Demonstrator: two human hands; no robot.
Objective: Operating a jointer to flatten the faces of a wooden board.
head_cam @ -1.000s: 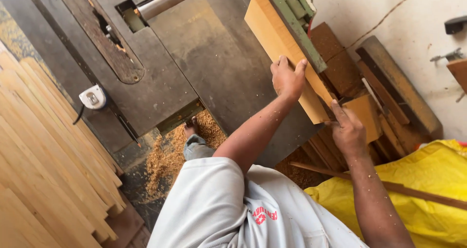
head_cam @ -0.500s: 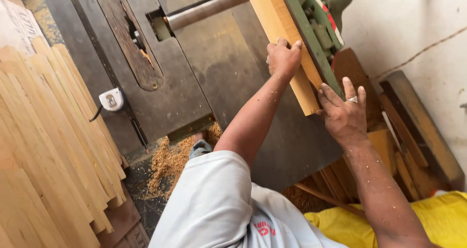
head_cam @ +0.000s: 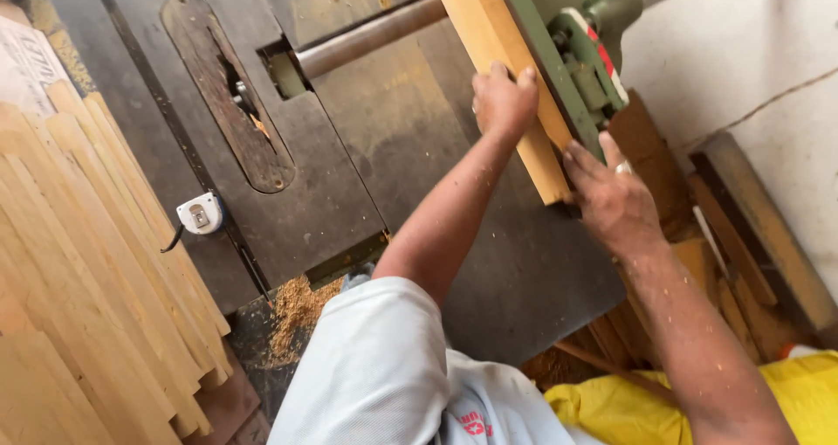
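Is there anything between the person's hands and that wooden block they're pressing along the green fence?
Nothing visible. The left hand lies directly on the wooden block, and the right hand presses at its near end, beside the green fence. The block stands on edge on the metal table, flat against the fence.

A single head-worn camera looks steeply down from above the person's shoulders, tilted so the machine table [head_cam: 393, 174] runs diagonally across the frame. It sits close: the white shirt [head_cam: 384, 375] fills the lower centre, and both forearms stretch away from it toward the upper right. The left hand [head_cam: 504, 103] and right hand [head_cam: 611, 196] lie in the upper right, at arm's length. Stacked wooden strips [head_cam: 87, 305] crowd the left edge, the wall [head_cam: 751, 52] the upper right corner.
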